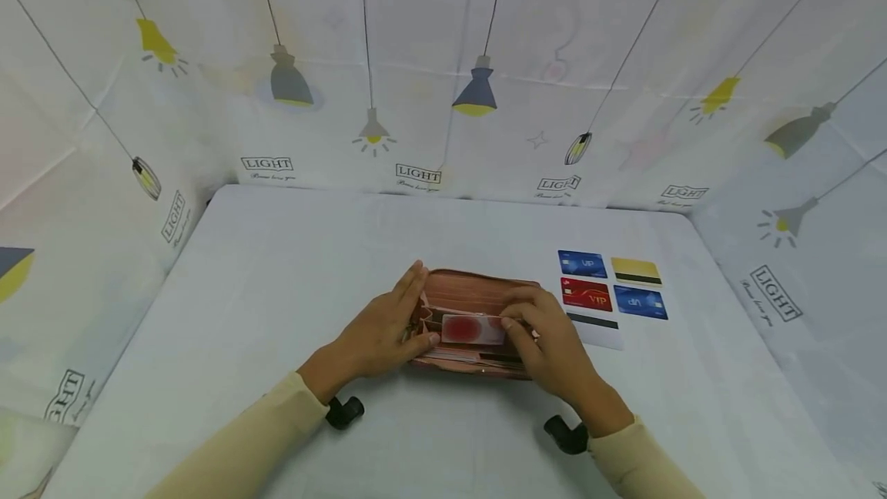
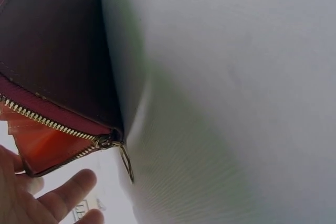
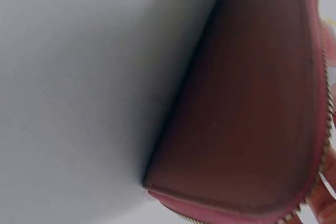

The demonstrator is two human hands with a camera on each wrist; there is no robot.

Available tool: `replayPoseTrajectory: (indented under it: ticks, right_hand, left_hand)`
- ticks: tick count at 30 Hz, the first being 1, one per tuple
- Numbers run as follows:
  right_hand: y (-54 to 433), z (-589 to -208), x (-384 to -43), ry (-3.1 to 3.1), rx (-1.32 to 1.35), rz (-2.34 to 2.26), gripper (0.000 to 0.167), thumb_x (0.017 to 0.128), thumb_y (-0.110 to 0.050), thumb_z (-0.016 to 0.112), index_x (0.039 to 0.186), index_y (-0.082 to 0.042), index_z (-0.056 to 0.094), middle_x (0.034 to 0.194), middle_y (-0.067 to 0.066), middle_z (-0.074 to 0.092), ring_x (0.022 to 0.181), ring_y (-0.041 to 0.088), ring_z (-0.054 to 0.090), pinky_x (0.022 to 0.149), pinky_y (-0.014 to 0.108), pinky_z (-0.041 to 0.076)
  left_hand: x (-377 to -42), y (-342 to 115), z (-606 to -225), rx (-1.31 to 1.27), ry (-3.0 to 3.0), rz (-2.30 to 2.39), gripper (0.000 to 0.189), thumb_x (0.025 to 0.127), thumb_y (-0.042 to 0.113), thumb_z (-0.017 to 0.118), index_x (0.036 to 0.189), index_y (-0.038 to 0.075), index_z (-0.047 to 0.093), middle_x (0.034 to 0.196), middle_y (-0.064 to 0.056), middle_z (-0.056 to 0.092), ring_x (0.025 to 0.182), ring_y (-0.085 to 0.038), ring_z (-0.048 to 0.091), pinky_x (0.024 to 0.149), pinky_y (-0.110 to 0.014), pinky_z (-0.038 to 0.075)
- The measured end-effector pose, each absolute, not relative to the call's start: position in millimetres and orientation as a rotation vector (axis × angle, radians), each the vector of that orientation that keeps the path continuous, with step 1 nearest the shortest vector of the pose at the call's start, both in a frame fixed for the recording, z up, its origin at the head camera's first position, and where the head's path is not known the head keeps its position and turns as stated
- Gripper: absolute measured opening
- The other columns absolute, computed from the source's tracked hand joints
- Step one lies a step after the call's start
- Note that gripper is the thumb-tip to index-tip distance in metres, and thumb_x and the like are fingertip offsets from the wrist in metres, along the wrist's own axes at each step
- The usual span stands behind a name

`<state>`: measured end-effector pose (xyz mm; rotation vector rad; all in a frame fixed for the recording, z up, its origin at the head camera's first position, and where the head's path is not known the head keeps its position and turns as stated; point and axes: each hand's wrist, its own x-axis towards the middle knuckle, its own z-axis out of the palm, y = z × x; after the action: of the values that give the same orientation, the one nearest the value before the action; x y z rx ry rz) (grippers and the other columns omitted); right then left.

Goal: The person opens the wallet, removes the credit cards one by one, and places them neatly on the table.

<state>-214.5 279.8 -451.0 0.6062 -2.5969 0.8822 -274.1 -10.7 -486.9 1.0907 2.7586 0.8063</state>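
An unzipped pink-brown zip wallet (image 1: 464,287) stands spread apart on the white table, its pockets facing up. At its left end is my left hand (image 1: 377,333), straight fingers along the back panel and thumb on the front side. A pale card with a red circle (image 1: 460,328) shows inside the wallet, and my right hand (image 1: 554,341) pinches its right end between thumb and fingers. The left wrist view shows a brass zipper (image 2: 47,121) with its pull hanging at the corner. In the right wrist view the wallet's outer cover (image 3: 247,108) hides most of the fingers.
Right of the wallet lie a blue VIP card (image 1: 582,263), a gold card (image 1: 636,270), a red VIP card (image 1: 586,295), another blue card (image 1: 640,302) and a white card with a black stripe (image 1: 599,335). A lamp-patterned cloth (image 1: 416,37) rises behind the table.
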Motion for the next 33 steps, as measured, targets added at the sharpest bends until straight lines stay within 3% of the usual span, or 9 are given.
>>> replayPoseTrajectory:
  ticks: [4, 9, 18, 21, 23, 26, 29, 33]
  right_hand:
    - [289, -448, -214, -2.547, 0.504, 0.993, 0.013, 0.100, -0.003, 0.065, 0.097, -0.013, 0.072, 0.127, 0.004, 0.066, 0.115, 0.018, 0.061, 0.092, 0.025, 0.052]
    - [306, -443, -211, -2.517, 0.367, 1.055, 0.014, 0.104, -0.004, 0.061, 0.105, -0.009, 0.074, 0.129, 0.005, 0.065, 0.126, 0.023, 0.059, 0.100, 0.019, 0.044]
    - [358, -433, -216, -2.490, 0.056, 1.186, 0.022, 0.109, -0.011, 0.053, 0.109, 0.002, 0.072, 0.133, 0.010, 0.063, 0.123, 0.020, 0.055, 0.091, 0.008, 0.046]
    - [387, -434, -216, -2.515, -0.124, 1.174, 0.029, 0.111, -0.017, 0.050, 0.117, 0.004, 0.070, 0.136, 0.014, 0.061, 0.127, 0.025, 0.051, 0.099, 0.018, 0.047]
    - [408, -435, -216, -2.540, -0.277, 1.187, 0.035, 0.113, -0.023, 0.047, 0.123, 0.004, 0.067, 0.141, 0.017, 0.058, 0.133, 0.031, 0.048, 0.109, 0.039, 0.045]
    - [437, -440, -214, -2.569, -0.521, 1.230, 0.044, 0.114, -0.031, 0.043, 0.131, 0.004, 0.062, 0.146, 0.020, 0.051, 0.138, 0.040, 0.042, 0.110, 0.063, 0.037]
    - [464, -445, -211, -2.609, -0.696, 1.233, 0.048, 0.114, -0.034, 0.039, 0.134, 0.005, 0.059, 0.150, 0.024, 0.047, 0.136, 0.042, 0.040, 0.106, 0.062, 0.037]
    - [498, -453, -204, -2.694, -0.785, 1.174, 0.047, 0.114, -0.031, 0.035, 0.133, 0.006, 0.057, 0.147, 0.026, 0.044, 0.129, 0.042, 0.038, 0.094, 0.051, 0.039]
  left_hand:
    - [-275, -11, -486, 1.087, 2.745, 0.810, 0.104, 0.101, 0.069, 0.050, 0.168, 0.010, -0.002, 0.175, -0.002, -0.007, 0.153, -0.035, 0.033, 0.121, -0.049, 0.034]
    - [-277, -8, -484, 1.080, 2.733, 0.808, 0.118, 0.091, 0.081, 0.054, 0.168, 0.010, 0.000, 0.176, 0.000, -0.006, 0.150, -0.035, 0.038, 0.119, -0.050, 0.036]
    - [-278, -13, -483, 1.052, 2.740, 0.746, 0.134, 0.078, 0.091, 0.060, 0.169, 0.014, -0.003, 0.175, 0.002, -0.006, 0.150, -0.035, 0.038, 0.118, -0.053, 0.037]
    - [-278, -14, -484, 1.049, 2.737, 0.753, 0.135, 0.077, 0.093, 0.057, 0.169, 0.014, -0.002, 0.175, 0.001, -0.005, 0.149, -0.037, 0.039, 0.118, -0.054, 0.037]
    - [-278, -14, -484, 1.052, 2.736, 0.772, 0.135, 0.076, 0.094, 0.056, 0.169, 0.013, 0.000, 0.176, 0.000, -0.004, 0.147, -0.038, 0.042, 0.117, -0.054, 0.038]
    - [-278, -15, -484, 1.055, 2.736, 0.782, 0.135, 0.077, 0.094, 0.054, 0.169, 0.012, -0.001, 0.176, -0.001, -0.004, 0.146, -0.037, 0.042, 0.117, -0.053, 0.039]
    - [-279, -15, -484, 1.066, 2.726, 0.802, 0.134, 0.078, 0.093, 0.055, 0.169, 0.012, 0.000, 0.176, -0.002, -0.003, 0.146, -0.037, 0.043, 0.117, -0.053, 0.038]
    - [-279, -12, -484, 1.095, 2.712, 0.807, 0.132, 0.081, 0.088, 0.059, 0.169, 0.010, 0.000, 0.176, -0.006, -0.002, 0.151, -0.039, 0.036, 0.117, -0.056, 0.037]
